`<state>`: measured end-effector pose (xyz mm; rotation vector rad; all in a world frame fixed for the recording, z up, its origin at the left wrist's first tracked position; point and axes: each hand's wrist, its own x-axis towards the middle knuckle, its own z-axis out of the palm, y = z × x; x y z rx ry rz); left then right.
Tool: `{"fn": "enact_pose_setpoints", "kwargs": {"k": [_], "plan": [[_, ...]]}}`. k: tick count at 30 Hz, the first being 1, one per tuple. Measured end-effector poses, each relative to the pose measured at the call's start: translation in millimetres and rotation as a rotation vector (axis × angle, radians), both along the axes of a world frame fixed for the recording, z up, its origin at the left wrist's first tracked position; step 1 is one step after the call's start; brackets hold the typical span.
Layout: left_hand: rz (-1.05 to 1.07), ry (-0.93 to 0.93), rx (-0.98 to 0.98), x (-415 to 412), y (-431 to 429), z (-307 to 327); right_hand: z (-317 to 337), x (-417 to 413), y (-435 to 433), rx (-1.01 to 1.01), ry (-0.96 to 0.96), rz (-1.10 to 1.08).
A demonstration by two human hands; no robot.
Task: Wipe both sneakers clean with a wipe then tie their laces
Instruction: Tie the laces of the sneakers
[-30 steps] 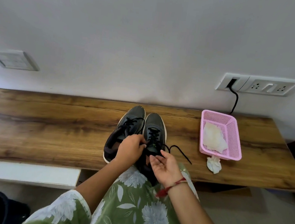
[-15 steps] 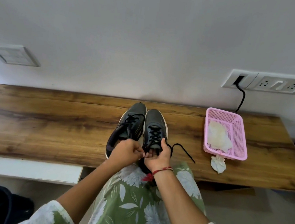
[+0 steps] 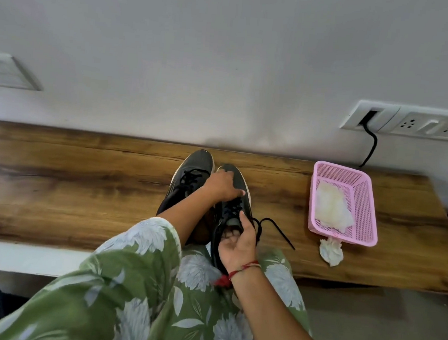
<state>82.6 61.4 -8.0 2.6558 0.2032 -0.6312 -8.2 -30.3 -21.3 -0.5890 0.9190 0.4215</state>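
Two dark grey sneakers with black laces stand side by side on the wooden table (image 3: 82, 180), toes toward the wall. The left sneaker (image 3: 194, 164) is partly hidden behind my left forearm. My left hand (image 3: 223, 183) reaches across and grips the toe end of the right sneaker (image 3: 233, 211). My right hand (image 3: 238, 242) holds that shoe's heel collar, thumb up beside the tongue and fingers inside the opening. Its heel hangs over the table's near edge, above my lap. A loose black lace (image 3: 277, 229) trails right across the table.
A pink mesh basket (image 3: 367, 208) holding white wipes (image 3: 332, 208) sits at the right. A crumpled used wipe (image 3: 331, 252) lies just in front of it. A socket panel (image 3: 419, 123) with a black cable (image 3: 372, 146) is on the wall behind.
My left hand left the lace area and moved forward onto the right sneaker's toe. My right hand shifted to the heel collar. The right shoe now sits nearer me.
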Motion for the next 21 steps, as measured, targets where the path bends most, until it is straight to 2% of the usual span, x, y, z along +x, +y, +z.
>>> {"fn": "enact_pose_setpoints", "kwargs": {"k": [9, 15, 18, 19, 21], "plan": [[-0.056, 0.276, -0.126, -4.4, 4.3, 0.0, -17.7, -11.4, -11.5, 0.074, -0.059, 0.004], [-0.018, 0.318, -0.131, -5.0, 8.7, 9.1, 6.2, -20.9, -11.5, 0.061, -0.123, 0.106], [0.093, 0.204, -0.27, -14.8, 5.2, 20.7, 17.2, -29.5, -28.3, 0.063, -0.09, 0.167], [0.153, 0.103, -0.318, -22.0, 3.4, 25.7, 17.9, -32.9, -36.4, 0.077, -0.081, 0.183], [0.308, -0.212, -0.408, -46.3, 0.2, 33.1, 18.9, -38.3, -53.9, 0.065, -0.078, 0.191]]}}
